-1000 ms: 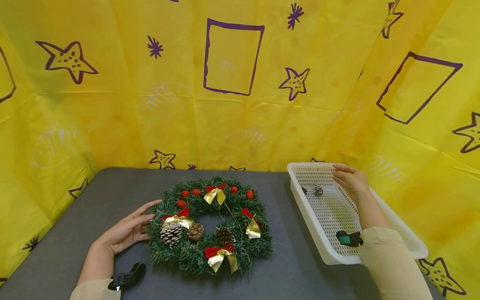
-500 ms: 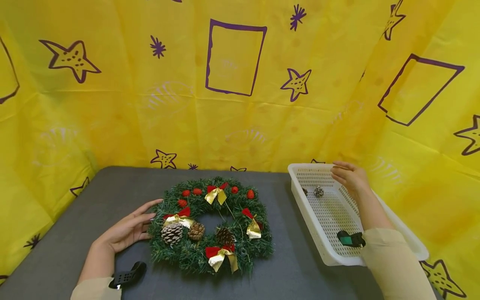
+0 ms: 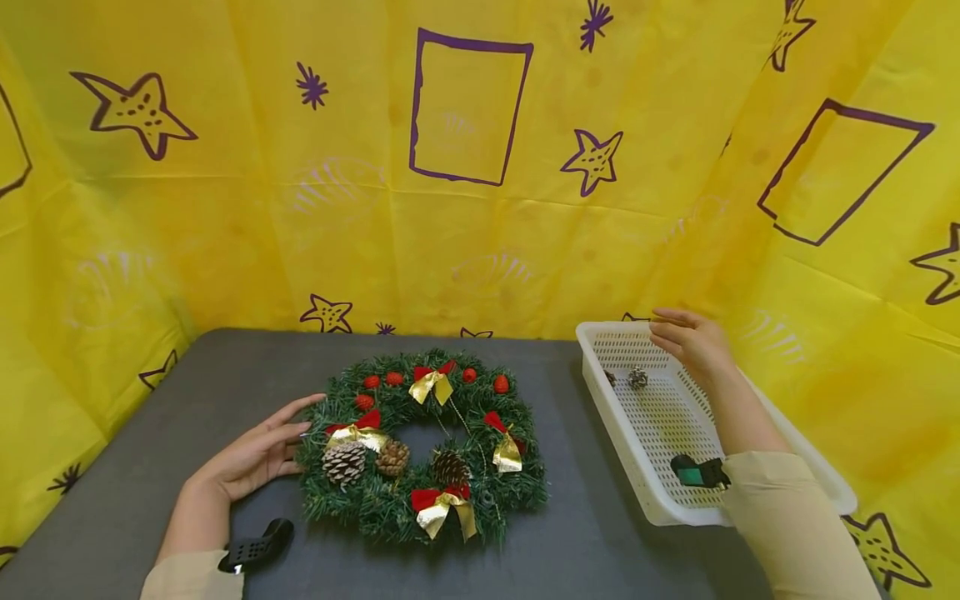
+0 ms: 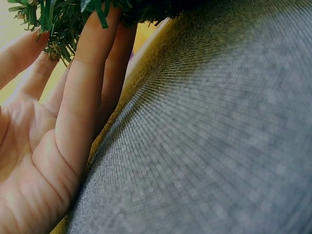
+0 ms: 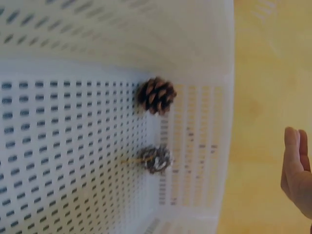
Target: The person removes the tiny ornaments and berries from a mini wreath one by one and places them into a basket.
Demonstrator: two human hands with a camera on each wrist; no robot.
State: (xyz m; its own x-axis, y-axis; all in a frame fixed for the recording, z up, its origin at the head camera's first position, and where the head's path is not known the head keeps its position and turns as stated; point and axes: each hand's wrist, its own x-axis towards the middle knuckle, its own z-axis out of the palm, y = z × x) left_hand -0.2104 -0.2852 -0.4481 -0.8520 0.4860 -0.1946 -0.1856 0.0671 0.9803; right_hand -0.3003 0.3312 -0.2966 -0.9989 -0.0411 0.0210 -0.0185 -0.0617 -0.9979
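A green Christmas wreath lies on the table, decorated with red-and-gold bows, red berries and pine cones. My left hand rests against its left side, and the fingers reach up to the green needles in the left wrist view. Over the far end of a white plastic basket hovers my right hand, fingers extended and nothing seen in them. Inside the basket, a brown pine cone and a frosted silvery one lie near the far wall.
The dark grey table meets a yellow printed curtain behind and at the sides. A black strap with a green patch is worn at the right wrist, and a black device at the left.
My right hand has risen slightly and shifted a little left above the basket. The left hand and the wreath stay in place.
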